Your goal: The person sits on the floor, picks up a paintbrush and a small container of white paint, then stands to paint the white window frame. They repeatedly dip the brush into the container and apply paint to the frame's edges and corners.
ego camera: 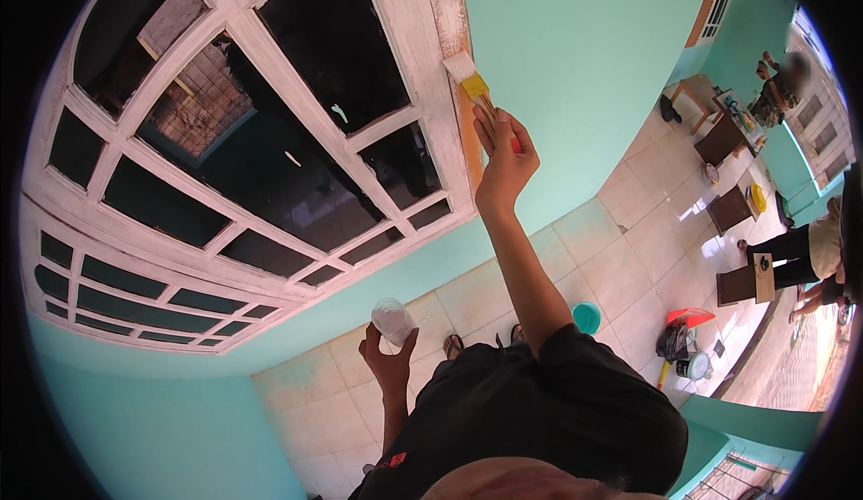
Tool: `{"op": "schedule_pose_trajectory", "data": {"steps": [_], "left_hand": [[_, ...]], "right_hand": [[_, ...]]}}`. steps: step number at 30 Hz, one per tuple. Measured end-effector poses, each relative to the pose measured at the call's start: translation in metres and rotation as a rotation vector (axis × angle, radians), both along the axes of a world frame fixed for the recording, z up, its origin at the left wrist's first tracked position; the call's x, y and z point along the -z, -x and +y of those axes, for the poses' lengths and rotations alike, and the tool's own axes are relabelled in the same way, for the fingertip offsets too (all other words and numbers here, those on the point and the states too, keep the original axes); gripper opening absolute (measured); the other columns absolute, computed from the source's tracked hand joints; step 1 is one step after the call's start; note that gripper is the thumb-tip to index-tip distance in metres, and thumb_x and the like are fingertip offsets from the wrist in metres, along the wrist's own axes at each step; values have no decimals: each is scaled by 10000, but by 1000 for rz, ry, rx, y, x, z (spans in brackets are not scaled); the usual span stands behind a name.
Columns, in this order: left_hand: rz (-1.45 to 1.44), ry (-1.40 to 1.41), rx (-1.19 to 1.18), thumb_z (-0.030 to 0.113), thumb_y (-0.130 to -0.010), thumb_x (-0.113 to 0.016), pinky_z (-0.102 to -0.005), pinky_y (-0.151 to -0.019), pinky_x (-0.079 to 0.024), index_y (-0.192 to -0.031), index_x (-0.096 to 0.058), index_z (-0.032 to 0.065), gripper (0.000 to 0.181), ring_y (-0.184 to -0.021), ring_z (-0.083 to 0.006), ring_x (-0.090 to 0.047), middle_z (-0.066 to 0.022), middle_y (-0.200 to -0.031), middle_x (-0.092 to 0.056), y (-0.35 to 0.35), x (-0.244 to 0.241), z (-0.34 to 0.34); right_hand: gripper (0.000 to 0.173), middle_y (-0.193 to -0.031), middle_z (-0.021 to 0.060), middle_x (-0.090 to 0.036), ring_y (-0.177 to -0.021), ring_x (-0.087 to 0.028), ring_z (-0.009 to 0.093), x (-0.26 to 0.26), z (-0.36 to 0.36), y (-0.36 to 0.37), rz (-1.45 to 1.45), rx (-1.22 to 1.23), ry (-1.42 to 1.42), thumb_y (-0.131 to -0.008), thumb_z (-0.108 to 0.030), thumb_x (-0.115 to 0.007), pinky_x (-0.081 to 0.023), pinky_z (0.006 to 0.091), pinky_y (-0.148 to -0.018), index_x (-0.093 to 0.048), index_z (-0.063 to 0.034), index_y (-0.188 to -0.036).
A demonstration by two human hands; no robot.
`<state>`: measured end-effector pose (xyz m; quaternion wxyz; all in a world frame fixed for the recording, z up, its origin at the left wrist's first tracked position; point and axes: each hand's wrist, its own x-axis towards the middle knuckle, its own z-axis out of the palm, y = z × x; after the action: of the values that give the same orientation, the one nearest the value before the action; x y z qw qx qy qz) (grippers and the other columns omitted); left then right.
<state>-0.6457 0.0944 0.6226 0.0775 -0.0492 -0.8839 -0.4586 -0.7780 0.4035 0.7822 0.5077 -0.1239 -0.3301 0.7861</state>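
Observation:
My right hand [506, 152] grips a flat paintbrush [477, 87] with a yellow ferrule. Its white-loaded bristles touch the outer edge of the wooden window frame [445, 14], where white paint meets bare orange-brown wood [470, 122]. Lower down, my left hand [391, 358] holds a clear plastic cup [394, 321] with white contents, in front of my body. The window's muntins [226, 11] carry thin, streaky white paint. Dark glass panes [337, 34] fill the gaps, and a few white smears [292, 159] show on the glass.
A turquoise wall [566, 61] borders the frame. On the tiled floor [607, 230] stand a teal bucket [586, 318], a black plastic bag [672, 342], a red dustpan [691, 316] and a paint pail [693, 366]. Brown stools [729, 211] and other people [775, 99] are at the right.

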Motion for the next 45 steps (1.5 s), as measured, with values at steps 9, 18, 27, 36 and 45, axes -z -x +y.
{"op": "schedule_pose_trajectory", "data": {"steps": [9,18,27,36,45], "left_hand": [[0,-32,52,224,-674,-935,-434,-974,-379,-1242,-647,42,662,-1084,-280,-548,-91,-1141,-690,15,-3,1],[56,-18,113,224,-665,-942,-438,-941,-404,-1210,-652,24,649,-1032,-291,-595,-102,-1108,-698,26,1,-9],[163,58,119,246,-681,-917,-407,-874,-498,-1099,-669,27,533,-941,-297,-671,-124,-985,-702,38,3,-12],[30,29,86,311,-692,-924,-442,-1015,-313,-1266,-597,64,705,-1059,-264,-597,-100,-1087,-696,30,0,-7],[23,-34,-20,304,-683,-926,-457,-1023,-300,-1271,-592,57,720,-1051,-272,-595,-87,-1077,-695,16,5,-9]], "right_hand": [[319,-1067,271,-694,-1033,-725,295,-7,12,35,73,51,-29,-1011,-125,-618,-592,341,-962,-571,164,-1137],[383,-1098,253,-676,-1040,-723,300,-33,6,11,143,56,-93,-1002,-161,-643,-565,302,-942,-582,181,-1165],[276,-1040,232,-693,-926,-745,276,23,16,-12,-173,57,-180,-1015,-117,-610,-626,341,-863,-600,147,-1098],[234,-1013,176,-728,-888,-742,223,-228,66,7,253,510,-827,-972,-97,-688,-585,303,-853,-636,96,-1094],[227,-963,120,-735,-856,-689,142,-365,97,58,343,551,-1081,-968,-64,-675,-545,241,-776,-704,64,-1153]]}}
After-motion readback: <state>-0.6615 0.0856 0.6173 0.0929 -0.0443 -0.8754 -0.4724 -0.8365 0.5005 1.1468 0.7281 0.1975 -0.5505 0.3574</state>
